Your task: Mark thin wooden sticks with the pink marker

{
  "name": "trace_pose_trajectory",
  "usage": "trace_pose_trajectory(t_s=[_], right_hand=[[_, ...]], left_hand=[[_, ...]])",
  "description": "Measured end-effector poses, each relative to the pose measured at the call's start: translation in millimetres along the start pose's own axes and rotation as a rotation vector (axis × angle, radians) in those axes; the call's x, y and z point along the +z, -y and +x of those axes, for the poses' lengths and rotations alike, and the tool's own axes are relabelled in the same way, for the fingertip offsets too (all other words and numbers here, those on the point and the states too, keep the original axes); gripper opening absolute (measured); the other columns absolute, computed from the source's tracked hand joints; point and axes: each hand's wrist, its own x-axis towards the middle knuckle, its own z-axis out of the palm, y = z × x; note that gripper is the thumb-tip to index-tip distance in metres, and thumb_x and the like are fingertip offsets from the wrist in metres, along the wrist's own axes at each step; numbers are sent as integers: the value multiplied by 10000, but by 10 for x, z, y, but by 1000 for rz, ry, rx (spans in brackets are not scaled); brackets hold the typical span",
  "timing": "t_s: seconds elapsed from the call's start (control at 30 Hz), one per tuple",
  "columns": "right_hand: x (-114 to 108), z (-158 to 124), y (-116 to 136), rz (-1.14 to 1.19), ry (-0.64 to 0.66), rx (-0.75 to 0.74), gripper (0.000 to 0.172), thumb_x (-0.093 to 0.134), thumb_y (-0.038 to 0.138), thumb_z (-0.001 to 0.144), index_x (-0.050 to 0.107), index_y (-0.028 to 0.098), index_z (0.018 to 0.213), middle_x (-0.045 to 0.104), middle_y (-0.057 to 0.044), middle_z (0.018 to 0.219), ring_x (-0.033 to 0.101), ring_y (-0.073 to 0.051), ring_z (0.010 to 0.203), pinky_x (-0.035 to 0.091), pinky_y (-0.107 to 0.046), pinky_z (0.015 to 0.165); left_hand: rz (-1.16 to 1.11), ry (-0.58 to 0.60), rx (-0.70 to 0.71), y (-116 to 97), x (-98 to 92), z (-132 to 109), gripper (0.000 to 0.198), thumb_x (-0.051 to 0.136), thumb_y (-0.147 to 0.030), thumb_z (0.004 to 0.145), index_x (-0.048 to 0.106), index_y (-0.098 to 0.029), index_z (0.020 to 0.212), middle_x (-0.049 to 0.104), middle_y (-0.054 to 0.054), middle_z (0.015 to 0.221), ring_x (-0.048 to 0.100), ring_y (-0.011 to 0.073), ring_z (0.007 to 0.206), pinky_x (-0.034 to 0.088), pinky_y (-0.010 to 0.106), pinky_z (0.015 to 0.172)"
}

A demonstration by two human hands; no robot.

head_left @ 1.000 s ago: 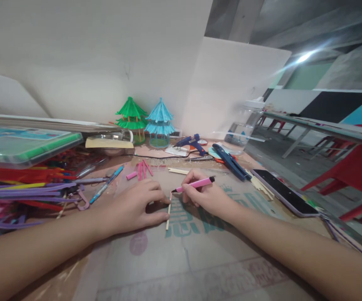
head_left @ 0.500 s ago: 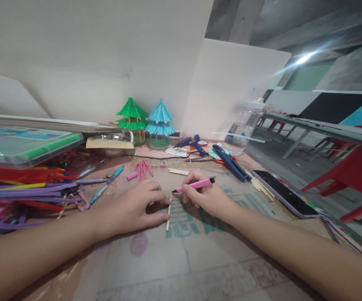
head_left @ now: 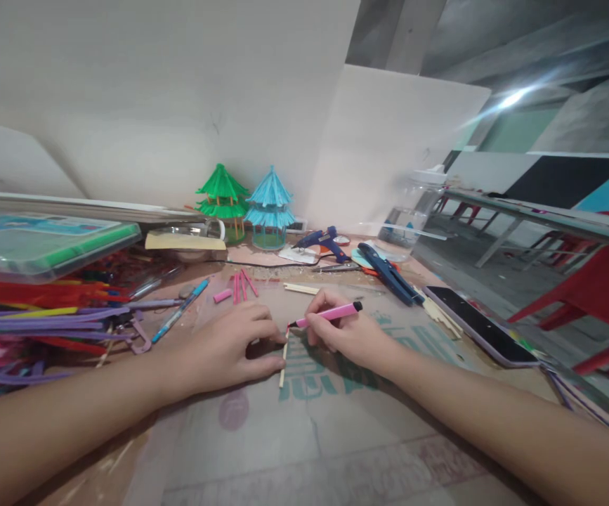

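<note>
A pink marker pen is gripped by my right hand, its dark tip at the upper end of a thin pale wooden stick. Pink colour shows at that end; the rest is bare wood. Fingertips of my left hand hold the stick against a printed plastic sheet. Beyond the left hand lie several pink sticks and a pink pen cap. Some plain sticks rest just past the right hand.
Green and blue model pavilions stand by the wall. A glue gun, a blue utility knife and a phone lie across the back and right. Purple pipe cleaners and a plastic case crowd the left.
The marker tip has shifted very slightly at the stick's upper end, where the pink looks stronger. My left hand and the stick stay in place.
</note>
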Motion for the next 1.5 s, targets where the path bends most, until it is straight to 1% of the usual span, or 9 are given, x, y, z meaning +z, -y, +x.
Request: trace_pose_trajectory(t_s=[0.1, 0.27, 0.47, 0.57, 0.87, 1.17, 1.3, 1.4, 1.5], right_hand=[[8, 9, -13, -1, -35, 9, 93, 529, 239, 822, 456, 219, 768, 570, 59, 548, 431, -82, 419, 350, -205, 443], [11, 16, -17, 0, -41, 18, 93, 531, 251, 817, 455, 222, 771, 571, 58, 541, 428, -85, 415, 342, -206, 436], [-10, -8, -9, 42, 62, -4, 106, 551, 220, 768, 451, 218, 732, 581, 49, 522, 433, -81, 417, 319, -197, 426], [-15, -14, -12, 51, 81, -15, 108, 548, 218, 761, 444, 218, 732, 584, 51, 518, 420, -74, 407, 315, -193, 423], [-5, 1, -24, 12, 0, -8, 112, 551, 257, 798, 457, 218, 751, 571, 56, 524, 430, -79, 412, 339, -198, 435], [-12, -26, 14, 48, 80, 6, 120, 568, 224, 771, 457, 215, 727, 588, 47, 529, 436, -75, 420, 318, -189, 421], [-9, -27, 26, 58, 73, 34, 114, 560, 232, 779, 455, 215, 741, 581, 54, 524, 439, -78, 416, 318, -188, 415], [-6, -26, 27, 40, 68, 33, 103, 544, 223, 790, 453, 215, 741, 578, 55, 525, 434, -77, 418, 319, -190, 418], [-4, -18, 10, 0, 22, 21, 96, 537, 219, 803, 458, 214, 750, 574, 55, 534, 433, -78, 427, 325, -197, 430]], left_hand=[[9, 12, -3, 4, 7, -1, 214, 582, -388, 898, 666, -200, 958, 585, 32, 892, 558, 193, 849, 431, 302, 755], [5, 19, -3, -1, -2, -1, 209, 582, -383, 902, 663, -200, 963, 582, 31, 898, 561, 190, 850, 433, 294, 751], [-13, 17, -4, 5, -6, -9, 198, 589, -372, 899, 667, -203, 966, 583, 27, 895, 566, 185, 844, 429, 289, 744], [-15, 8, 4, 6, -1, -7, 190, 587, -361, 902, 663, -200, 967, 583, 25, 897, 567, 179, 835, 427, 282, 738], [-15, -9, 14, 4, 0, 4, 170, 598, -348, 895, 657, -198, 949, 580, 21, 884, 562, 178, 826, 421, 283, 734], [-12, -1, 13, -4, -3, -6, 195, 580, -380, 901, 664, -212, 953, 586, 24, 880, 565, 182, 832, 430, 283, 728], [-8, -1, 24, -10, -12, -3, 200, 583, -365, 903, 673, -207, 989, 587, 30, 888, 570, 182, 824, 432, 280, 728], [-7, 1, 68, -13, -22, -5, 189, 564, -326, 919, 690, -212, 1004, 595, 36, 898, 575, 170, 814, 438, 268, 741], [-17, -5, 106, -8, -21, -10, 187, 547, -311, 932, 700, -223, 993, 613, 31, 885, 581, 158, 795, 446, 259, 745]])
